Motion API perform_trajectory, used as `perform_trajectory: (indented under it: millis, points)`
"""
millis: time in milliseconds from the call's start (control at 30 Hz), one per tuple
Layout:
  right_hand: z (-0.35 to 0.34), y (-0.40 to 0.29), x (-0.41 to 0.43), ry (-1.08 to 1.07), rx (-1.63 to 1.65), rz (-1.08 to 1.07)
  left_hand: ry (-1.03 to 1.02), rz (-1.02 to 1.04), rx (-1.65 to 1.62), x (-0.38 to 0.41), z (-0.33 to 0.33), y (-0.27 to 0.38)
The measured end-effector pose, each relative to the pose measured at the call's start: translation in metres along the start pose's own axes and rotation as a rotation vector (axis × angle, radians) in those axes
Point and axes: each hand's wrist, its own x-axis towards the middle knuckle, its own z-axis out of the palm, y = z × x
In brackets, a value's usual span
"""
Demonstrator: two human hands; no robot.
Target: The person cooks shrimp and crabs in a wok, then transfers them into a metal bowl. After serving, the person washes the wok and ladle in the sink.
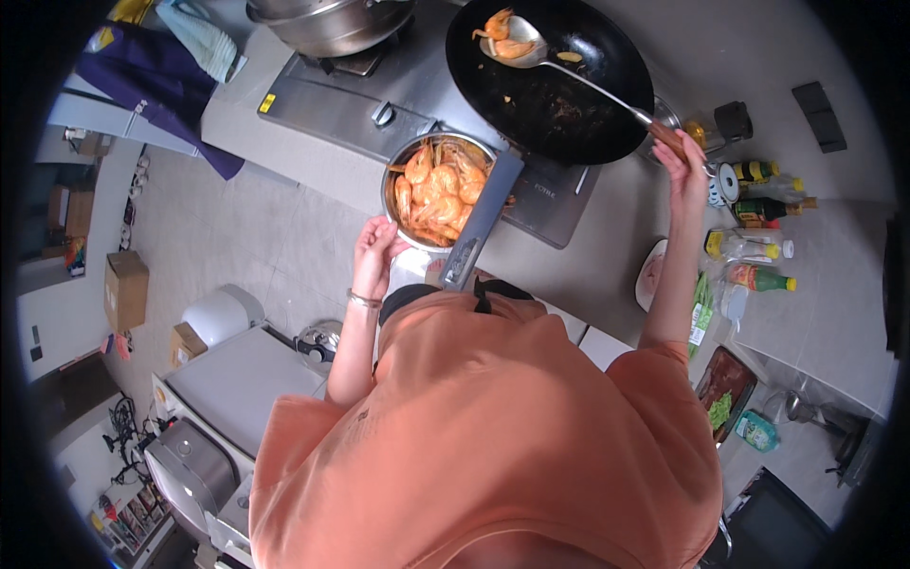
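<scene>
My left hand (379, 245) grips the rim of a steel bowl (389, 204) filled with cooked shrimp (441, 186), at the front edge of the stove. My right hand (686, 160) is closed on the wooden handle of a metal cooking ladle (544, 53). In the ladle's head lie a few shrimp (513, 48), above a black wok (569, 131) that holds only small scraps and an oily residue. A dark grey bar-shaped part (483, 220) crosses the bowl's right side; what it belongs to is unclear.
A steel steamer pot (334, 32) stands on the other burner of the gas stove (320, 107). Sauce bottles (761, 210) line the counter at the right, near a plate with meat (650, 274) and packaged greens (700, 313). A purple cloth (156, 78) hangs at the counter's left end.
</scene>
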Motion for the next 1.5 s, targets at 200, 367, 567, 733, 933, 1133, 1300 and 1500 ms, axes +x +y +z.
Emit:
perform_trajectory:
  millis: [200, 367, 567, 733, 933, 1133, 1300, 1500]
  points:
    - [-0.011, -0.048, -0.023, -0.078, -0.133, -0.028, -0.009, -0.039, 0.112, 0.007, -0.002, 0.012]
    - [0.008, -0.078, -0.035, -0.261, -0.157, 0.022, -0.149, -0.046, 0.197, 0.016, -0.002, 0.024]
    - [0.034, -0.078, -0.043, -0.339, -0.195, 0.097, -0.214, -0.089, 0.244, 0.023, -0.002, 0.031]
    - [0.041, -0.069, -0.054, -0.308, -0.143, 0.129, -0.181, -0.094, 0.159, 0.023, -0.003, 0.029]
    - [0.050, -0.069, -0.052, -0.345, -0.224, 0.128, -0.211, -0.069, 0.111, 0.031, -0.010, 0.027]
    - [0.089, -0.080, -0.044, -0.405, -0.420, 0.151, -0.312, -0.129, -0.046, 0.036, -0.016, 0.032]
    - [0.132, -0.092, -0.038, -0.526, -0.625, 0.169, -0.341, -0.094, -0.001, 0.042, -0.017, 0.034]
    - [0.185, -0.108, -0.041, -0.620, -0.850, -0.049, -0.325, -0.080, 0.018, 0.041, -0.015, 0.036]
